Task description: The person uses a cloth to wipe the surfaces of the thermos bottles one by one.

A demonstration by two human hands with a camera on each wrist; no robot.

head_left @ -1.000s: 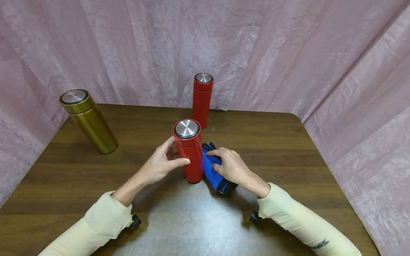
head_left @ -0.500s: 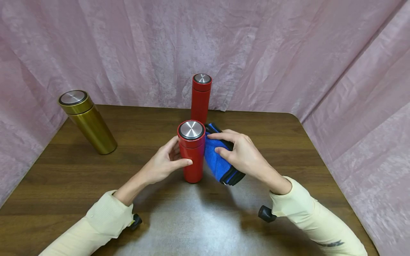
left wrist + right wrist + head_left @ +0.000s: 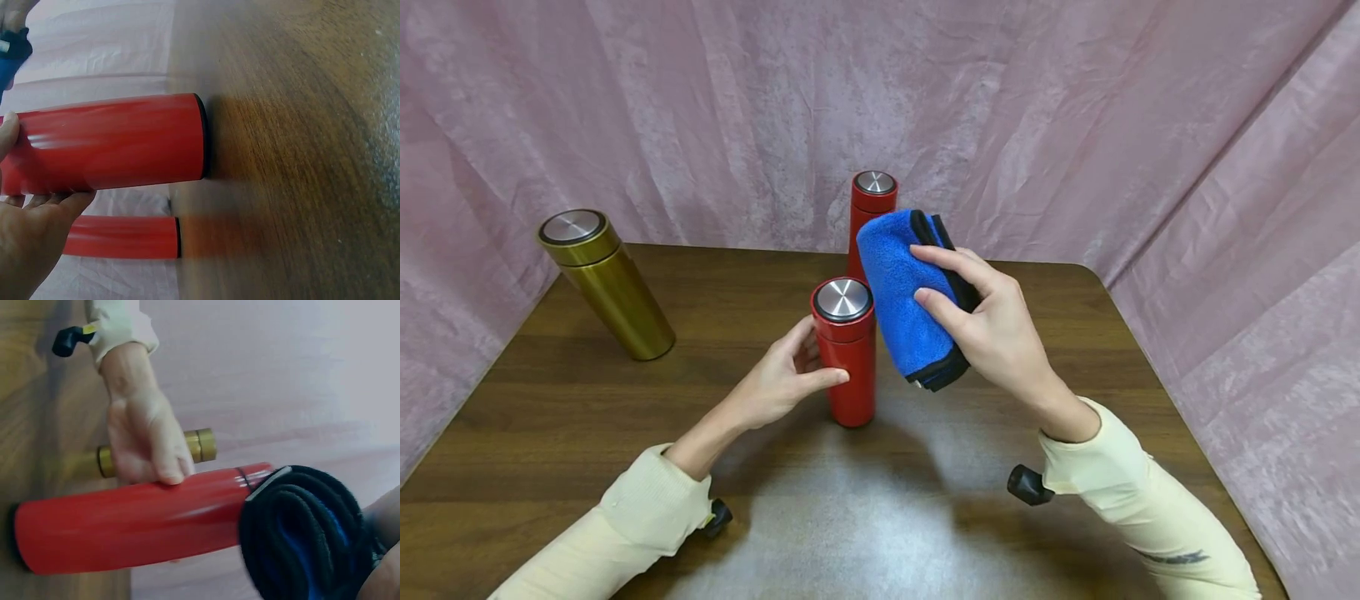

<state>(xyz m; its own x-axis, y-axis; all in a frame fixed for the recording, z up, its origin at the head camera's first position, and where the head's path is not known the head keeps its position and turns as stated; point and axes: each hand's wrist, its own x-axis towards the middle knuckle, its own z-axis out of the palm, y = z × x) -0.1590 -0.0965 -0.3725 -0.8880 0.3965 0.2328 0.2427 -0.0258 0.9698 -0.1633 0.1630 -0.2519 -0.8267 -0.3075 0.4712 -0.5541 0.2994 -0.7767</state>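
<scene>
A red thermos flask (image 3: 852, 367) with a silver disc on its lid stands upright near the table's middle. My left hand (image 3: 778, 382) grips it from the left, thumb across the front and fingers behind; the left wrist view shows the flask's black base (image 3: 204, 136) at the table. My right hand (image 3: 992, 321) pinches a folded blue cloth (image 3: 902, 292) with black edging, raised beside the flask's lid on the right. In the right wrist view the rolled end of the cloth (image 3: 300, 531) overlaps the flask's upper part.
Behind stands a second, slimmer red flask (image 3: 874, 196), partly hidden by the cloth. A gold flask (image 3: 617, 296) is at the left of the wooden table (image 3: 760, 292). Pink curtains (image 3: 737, 125) hang along the back and sides.
My right hand has lifted the blue cloth from low beside the red flask up to lid height. My left hand keeps its grip, and the flask has shifted only slightly.
</scene>
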